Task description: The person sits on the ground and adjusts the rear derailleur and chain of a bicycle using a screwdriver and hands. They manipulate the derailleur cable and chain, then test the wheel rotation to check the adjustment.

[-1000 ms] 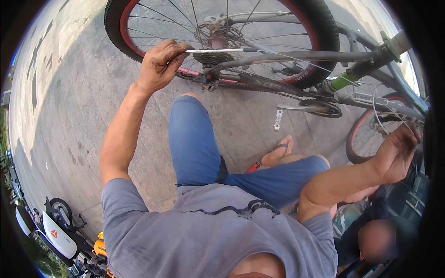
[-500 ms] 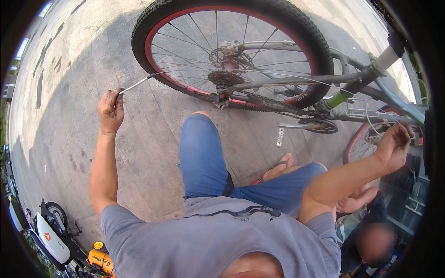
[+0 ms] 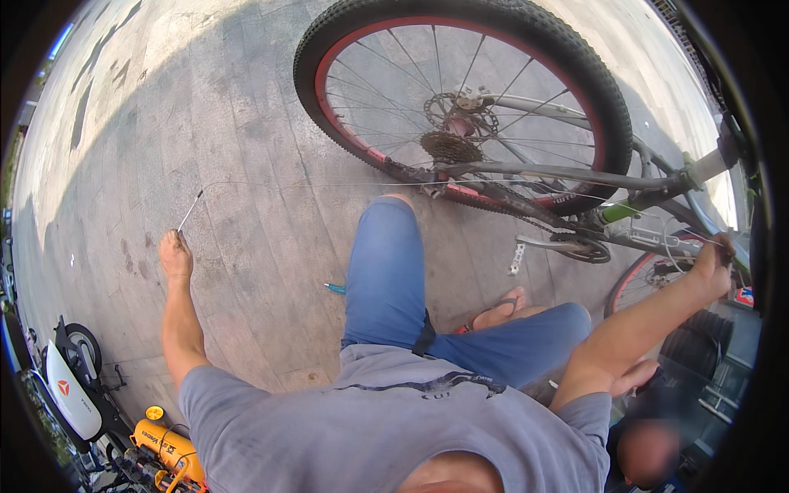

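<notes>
My left hand [image 3: 176,256], at the left over the paving, is closed on a short silver tube [image 3: 191,210] with a dark end. A thin cable [image 3: 296,184] runs from this tube across to the bicycle. My right hand [image 3: 712,267] grips cable at the far right, beside the frame. The bicycle's rear wheel [image 3: 311,90], red-rimmed with a black knobby tyre, is at upper centre with its cassette [image 3: 450,148]. Its grey frame [image 3: 559,175] has a green section [image 3: 616,211]; below are the crank [image 3: 534,242] and part of the front wheel [image 3: 625,287].
A small teal object [image 3: 334,288] lies by my left knee. A white-and-black scooter [image 3: 74,403] and a yellow compressor [image 3: 164,452] stand at lower left. Another person [image 3: 645,448] is at lower right, close to my right arm, near dark tyres [image 3: 694,345].
My left hand has moved away leftward and then lower in view with the tube, stretching the cable out past the rear wheel. My right hand stays by the frame. The bicycle appears farther right.
</notes>
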The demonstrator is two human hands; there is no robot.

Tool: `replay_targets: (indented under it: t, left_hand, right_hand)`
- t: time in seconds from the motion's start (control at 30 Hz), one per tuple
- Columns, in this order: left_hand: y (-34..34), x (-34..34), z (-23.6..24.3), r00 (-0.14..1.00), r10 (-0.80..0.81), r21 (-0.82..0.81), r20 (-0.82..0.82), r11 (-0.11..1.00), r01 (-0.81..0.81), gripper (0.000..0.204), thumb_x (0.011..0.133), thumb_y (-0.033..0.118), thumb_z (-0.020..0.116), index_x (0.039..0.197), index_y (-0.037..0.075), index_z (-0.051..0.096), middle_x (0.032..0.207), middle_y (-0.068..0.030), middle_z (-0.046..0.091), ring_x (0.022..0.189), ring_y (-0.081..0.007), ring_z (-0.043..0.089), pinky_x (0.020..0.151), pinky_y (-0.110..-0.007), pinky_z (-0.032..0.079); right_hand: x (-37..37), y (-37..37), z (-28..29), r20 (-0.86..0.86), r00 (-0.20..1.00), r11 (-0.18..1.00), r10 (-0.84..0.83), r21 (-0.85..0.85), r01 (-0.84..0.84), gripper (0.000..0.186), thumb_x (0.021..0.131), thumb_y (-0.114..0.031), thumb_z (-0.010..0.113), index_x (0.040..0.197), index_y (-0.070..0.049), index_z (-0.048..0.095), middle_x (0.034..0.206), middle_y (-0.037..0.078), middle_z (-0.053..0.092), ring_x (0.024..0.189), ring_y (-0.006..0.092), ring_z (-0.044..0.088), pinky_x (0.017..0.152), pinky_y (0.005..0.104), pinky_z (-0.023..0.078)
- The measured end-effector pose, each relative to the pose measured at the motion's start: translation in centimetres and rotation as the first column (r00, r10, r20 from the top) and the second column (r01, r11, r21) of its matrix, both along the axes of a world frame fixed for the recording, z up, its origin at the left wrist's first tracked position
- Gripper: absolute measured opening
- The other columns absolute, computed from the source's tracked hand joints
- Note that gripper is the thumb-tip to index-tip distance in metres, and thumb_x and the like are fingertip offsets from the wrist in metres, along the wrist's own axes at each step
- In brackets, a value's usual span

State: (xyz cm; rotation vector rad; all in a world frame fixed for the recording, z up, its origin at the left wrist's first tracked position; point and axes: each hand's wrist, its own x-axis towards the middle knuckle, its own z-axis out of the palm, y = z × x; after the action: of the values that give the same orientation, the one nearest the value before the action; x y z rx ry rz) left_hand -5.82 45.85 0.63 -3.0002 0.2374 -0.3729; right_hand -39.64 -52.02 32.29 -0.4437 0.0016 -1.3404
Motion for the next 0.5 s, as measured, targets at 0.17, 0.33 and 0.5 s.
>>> replay_targets:
  t: [0.17, 0.33, 0.5]
  left_hand:
    - [5.0, -5.5, -3.5, 0.796, 0.557, 0.22, -0.237, 0.829, -0.514, 0.021, 0.095, 0.018, 0.042, 0.1, 0.004, 0.057, 0.103, -0.0176, 0.065, 0.095, -0.0367, 0.062, 0.076, -0.046, 0.048]
    - [10.6, -10.8, -4.3, 0.392, 0.811, 0.377, -0.435, 0.559, -0.739, 0.032, 0.095, 0.023, 0.042, 0.116, 0.006, 0.059, 0.117, -0.0211, 0.063, 0.108, -0.0385, 0.06, 0.087, -0.05, 0.048]
    - [5.7, -9.9, -12.1, 0.608, 0.51, 0.055, -0.608, 0.792, -0.608, 0.036, 0.095, 0.026, 0.046, 0.111, -0.003, 0.06, 0.109, -0.0263, 0.063, 0.104, -0.0409, 0.061, 0.087, -0.047, 0.048]
  right_hand:
    - [-0.1, -1.7, 1.1, 0.026, 0.997, 0.994, 0.076, 0.073, -0.078, 0.016, 0.093, -0.008, 0.032, 0.087, 0.001, 0.044, 0.069, 0.012, 0.046, 0.06, 0.0236, 0.052, 0.059, 0.0364, 0.048]
    - [2.4, 0.6, 3.2, 0.008, 0.999, 0.981, -0.038, 0.189, 0.036, 0.018, 0.094, -0.01, 0.033, 0.089, 0.001, 0.047, 0.071, 0.012, 0.049, 0.063, 0.0248, 0.055, 0.063, 0.039, 0.05]
    - [9.7, 14.4, 0.6, -0.161, 0.895, 0.86, 0.415, -0.253, -0.444, 0.03, 0.093, -0.014, 0.036, 0.105, 0.009, 0.051, 0.1, 0.021, 0.061, 0.095, 0.0302, 0.058, 0.09, 0.0498, 0.044]
